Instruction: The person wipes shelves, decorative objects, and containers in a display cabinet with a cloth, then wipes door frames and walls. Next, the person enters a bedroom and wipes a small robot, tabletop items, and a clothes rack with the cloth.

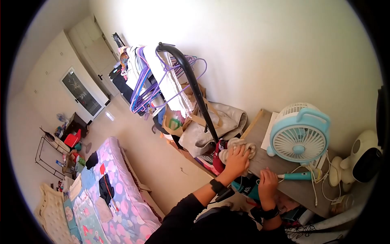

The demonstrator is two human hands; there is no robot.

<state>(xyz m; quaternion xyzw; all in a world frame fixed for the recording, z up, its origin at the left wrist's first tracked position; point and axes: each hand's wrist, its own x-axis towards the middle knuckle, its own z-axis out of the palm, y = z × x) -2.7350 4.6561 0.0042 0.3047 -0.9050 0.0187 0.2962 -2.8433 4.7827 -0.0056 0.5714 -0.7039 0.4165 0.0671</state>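
A crumpled beige cloth (248, 149) lies at the near left corner of a grey-brown tabletop (260, 127). My left hand (237, 160) is closed on this cloth, its fingers bent over the folds. At the table's front edge is my right hand (267, 183), fingers together and curled over the rim; its palm side is hidden. Just right of it, a blue handled tool with a white tip (298, 176) lies on the tabletop. A light blue fan (299, 136) stands behind, and a white cable (315, 191) trails beside the tool.
A black clothes rack (189, 69) with purple hangers (142, 95) rises left of the table. Bags and a grey cloth (199, 138) crowd its base. A white and black device (361, 156) stands at the table's right end. A bed (118, 191) is at lower left.
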